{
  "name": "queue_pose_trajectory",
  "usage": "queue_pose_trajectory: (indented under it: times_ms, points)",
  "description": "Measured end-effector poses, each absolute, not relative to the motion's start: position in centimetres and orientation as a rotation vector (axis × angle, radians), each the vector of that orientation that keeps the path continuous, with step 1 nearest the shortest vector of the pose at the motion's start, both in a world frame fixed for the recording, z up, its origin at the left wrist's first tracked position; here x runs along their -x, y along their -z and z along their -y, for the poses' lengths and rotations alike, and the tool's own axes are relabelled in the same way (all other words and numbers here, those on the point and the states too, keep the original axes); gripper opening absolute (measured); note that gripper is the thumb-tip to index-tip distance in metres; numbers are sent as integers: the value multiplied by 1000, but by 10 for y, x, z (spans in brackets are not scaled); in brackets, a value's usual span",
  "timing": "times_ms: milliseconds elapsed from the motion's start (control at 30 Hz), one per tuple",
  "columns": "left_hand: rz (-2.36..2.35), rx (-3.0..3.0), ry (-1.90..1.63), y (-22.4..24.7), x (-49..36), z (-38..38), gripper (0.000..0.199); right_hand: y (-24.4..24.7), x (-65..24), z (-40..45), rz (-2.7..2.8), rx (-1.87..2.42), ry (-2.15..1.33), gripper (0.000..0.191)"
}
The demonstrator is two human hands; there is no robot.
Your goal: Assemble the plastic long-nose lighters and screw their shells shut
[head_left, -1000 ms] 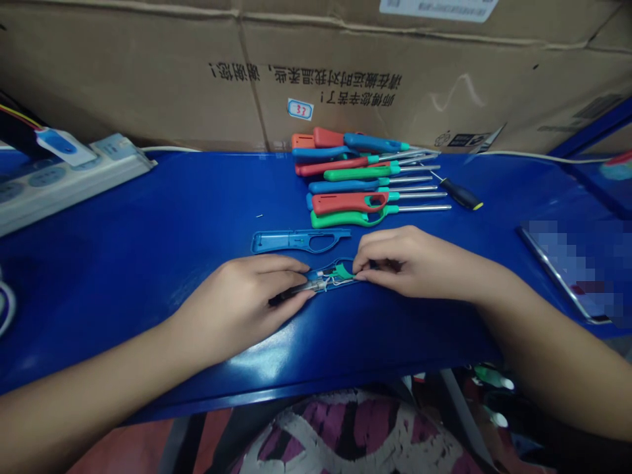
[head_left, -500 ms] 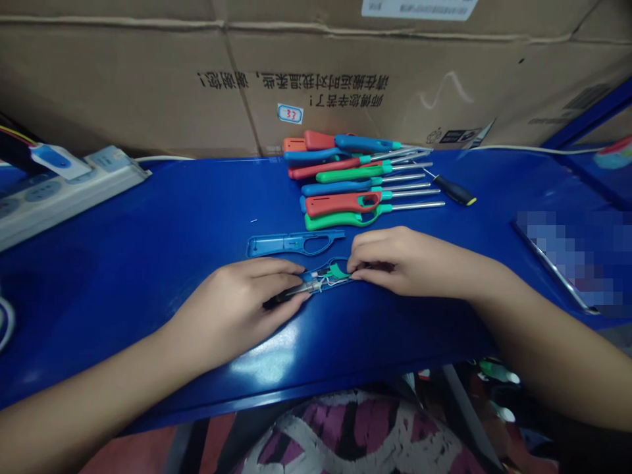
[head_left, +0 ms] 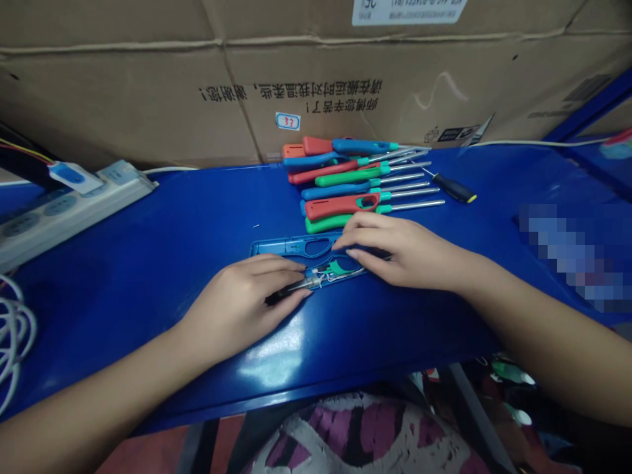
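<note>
Fingers [head_left: 279, 266] of the left hand [head_left: 237, 296] are closed on the left end of a lower blue shell [head_left: 353, 280], with a dark part [head_left: 284, 293] between them and the thumb. The right hand [head_left: 405, 250] sits at the other end, index finger and thumb slightly parted; the index tip is at the right end of an upper blue shell [head_left: 291, 245], the thumb tip over the lower one. Whether they grip anything, I cannot tell.

Both shells lie on a glossy blue bench [head_left: 207, 217], the lower one nearer the person. Behind them is a pile of long-nosed lighters [head_left: 345, 176], in red, blue, green and orange, with a dark screwdriver [head_left: 455, 189] beside their metal tubes. A tiny metal pin [head_left: 255, 226] lies apart to the left. Farther left are a white power strip [head_left: 64, 214] and a coiled white cable [head_left: 17, 336]. A cardboard box [head_left: 148, 99] stands along the back, bearing a small label [head_left: 288, 121] marked 33.

The lower shell is open side up, showing a green part [head_left: 340, 266], thin white wires [head_left: 326, 282] and a silvery metal piece [head_left: 309, 283]. The upper shell is open too, its looped handle to the right.
</note>
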State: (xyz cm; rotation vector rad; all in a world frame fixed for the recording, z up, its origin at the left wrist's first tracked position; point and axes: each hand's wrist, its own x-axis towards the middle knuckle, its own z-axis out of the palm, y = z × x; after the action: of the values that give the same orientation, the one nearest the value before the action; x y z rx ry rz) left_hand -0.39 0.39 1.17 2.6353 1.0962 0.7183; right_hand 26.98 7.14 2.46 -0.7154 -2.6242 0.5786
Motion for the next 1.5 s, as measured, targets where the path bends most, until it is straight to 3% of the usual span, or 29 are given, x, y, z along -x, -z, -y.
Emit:
queue_pose_trajectory:
  times_ms: [167, 367, 567, 800, 900, 1033, 1267, 1500]
  points:
    - [-1091, -2641, -737, -9, 5, -5, 18, -10, -267, -78, 2689, 806, -274, 37]
    - [-1162, -2631, -855, -17, 6, -5, 29, -7, -272, -83, 2608, 821, -339, 16]
    - [-1280, -2677, -883, -26, 11, -15, 23, -16, -271, -82, 2520, 833, -510, 3]
    - [-1255, -2855, -844, -25, 20, -20, 34, -24, -265, -75, 1821, 1067, -1326, 23]
    - [-1214, -2882, -860, -25, 21, -19, 33, -27, -264, -74, 1737, 1088, -1466, 25]
    - [-1217, -2893, -774, -25, 22, -17, 33, -25, -265, -75, 1921, 958, -1355, 29]
    - [-1111, -2991, -693, -30, 30, -20, 38, -31, -273, -77, 2496, 785, -711, 40]
    - [-950, -2927, -659, -29, 29, -25, 29, -31, -273, -76, 2558, 673, -688, 34]
